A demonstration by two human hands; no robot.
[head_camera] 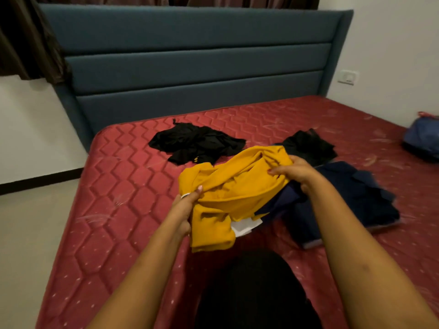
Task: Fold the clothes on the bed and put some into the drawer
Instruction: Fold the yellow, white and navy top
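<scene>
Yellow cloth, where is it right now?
In the head view the yellow cloth is at the centre, gripped by the left hand and the right hand over the red mattress, with the navy clothes to its right.

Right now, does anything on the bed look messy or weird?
Yes. The red mattress has no sheet and shows pale scuffs. Black clothes lie crumpled, and the yellow garment is bunched up.

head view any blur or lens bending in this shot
Head view: the wide lens bows the blue padded headboard; the dark navy garment smears at its right edge; the yellow cloth garment looks fairly sharp.
</scene>
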